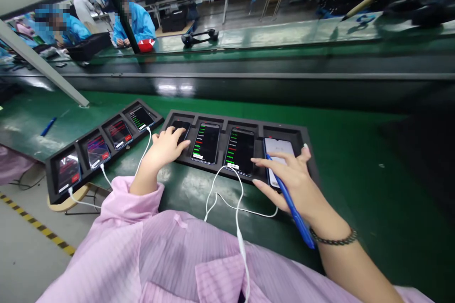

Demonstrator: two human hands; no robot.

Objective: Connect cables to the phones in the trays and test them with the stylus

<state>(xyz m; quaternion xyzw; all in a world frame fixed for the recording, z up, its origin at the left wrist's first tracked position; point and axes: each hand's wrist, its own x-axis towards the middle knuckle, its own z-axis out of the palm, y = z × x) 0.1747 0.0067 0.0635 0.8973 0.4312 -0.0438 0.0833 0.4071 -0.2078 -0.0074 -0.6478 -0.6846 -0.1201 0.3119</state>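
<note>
A black tray [284,129] on the green bench holds several phones in a row. My left hand [168,146] rests over the leftmost phone [182,126], fingers spread and holding nothing. Beside it lie two phones with dark screens and coloured text lines, the nearer one [209,142] and the farther one [241,147]. At the right end is a phone with a white screen [279,147], partly under my right hand [289,173]. A blue pen [295,213] is held in my right hand, its tip over that phone, with the other fingers extended.
A second black tray [100,129] with several cabled phones stands at the left. White cables [239,213] run toward my body. Another blue pen [49,126] lies far left. People in blue [137,23] work beyond the metal rail [249,75].
</note>
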